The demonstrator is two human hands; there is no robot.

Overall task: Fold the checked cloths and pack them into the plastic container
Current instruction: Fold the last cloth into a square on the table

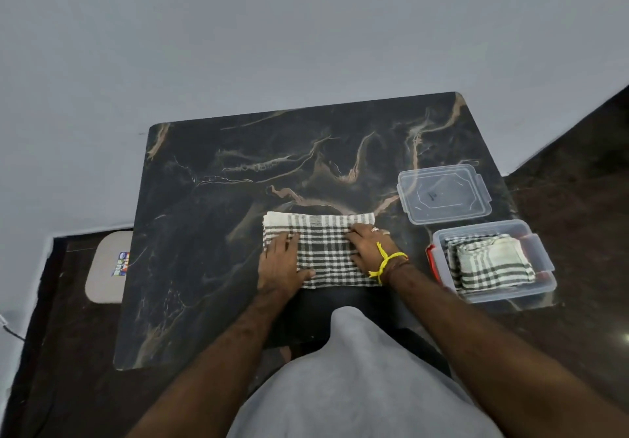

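There is a single view, from a wide-angle camera on the person's head, looking forward and steeply down. It sits close above the dark marbled worktop [211, 219], which fills the middle of the frame, its far edge toward 12 o'clock against a pale wall [238, 29]. Both forearms enter from 6 o'clock, beside the person's grey shirt [357, 386]. Straight edges bow near the borders, and dark floor [578, 216] shows at 3 o'clock.
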